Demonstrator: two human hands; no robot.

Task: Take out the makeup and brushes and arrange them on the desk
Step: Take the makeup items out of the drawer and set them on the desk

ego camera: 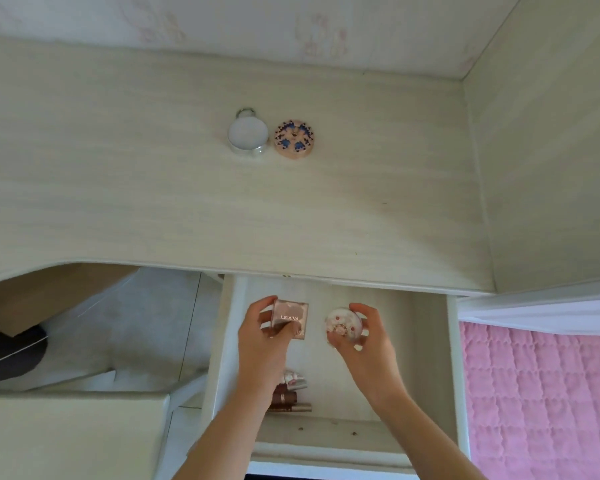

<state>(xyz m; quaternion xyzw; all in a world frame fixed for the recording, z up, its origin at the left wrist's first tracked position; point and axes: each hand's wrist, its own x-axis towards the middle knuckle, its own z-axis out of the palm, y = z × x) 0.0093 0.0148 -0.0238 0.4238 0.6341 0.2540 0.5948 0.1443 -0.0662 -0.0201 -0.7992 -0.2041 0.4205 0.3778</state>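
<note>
Pale wood-grain laminate is covering the table (153, 188), the largest surface here, and two pieces are already sitting on it near the back, touching or nearly so: a round white jar (247, 135) with a clear base, and a round pink compact (294, 138) with a blue pattern on its lid. Below the table's front edge the white drawer (452, 358) is standing pulled out, and both hands are working above it.

Left hand (262, 344) is gripping a square rose-gold compact (290, 319), fingers (264, 306) curling round its left edge and thumb pressing its near side. Right hand (364, 341) is holding a small round clear-lidded case (343, 325) with pink decoration, fingers (362, 311) wrapping the far rim and the thumb below. Both pieces are looking lifted off the drawer floor, though I cannot tell that for certain.

To carry this step off well, both hands should be rising high enough to clear the table's overhanging edge before moving forward, keeping each lid facing up so nothing is swinging open. Setting the pair down just beside the two pieces already there, in the same row, would be keeping the arrangement tidy; lowering them flat rather than dropping them would be sparing the pressed powder inside.

Smaller things are waiting in the drawer near the left forearm: a cluster of brown and rose-coloured tubes (290, 398), partly hidden.
</note>
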